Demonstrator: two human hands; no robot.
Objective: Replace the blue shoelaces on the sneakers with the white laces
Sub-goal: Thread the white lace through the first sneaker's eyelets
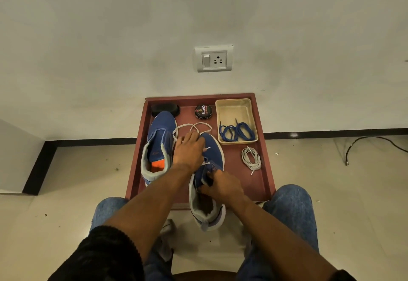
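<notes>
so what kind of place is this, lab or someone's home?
Likely a room in a home, not a lab: bare painted wall with a switch-and-socket plate, tiled floor with black skirting, and a low reddish tray table pushed against the wall.

"Cherry" on round polish tin (pixel 203 111).

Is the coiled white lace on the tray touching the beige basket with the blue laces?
Apart. The head view shows bare red tray floor between the coiled white lace and the near wall of the beige basket that holds the blue laces.
</notes>
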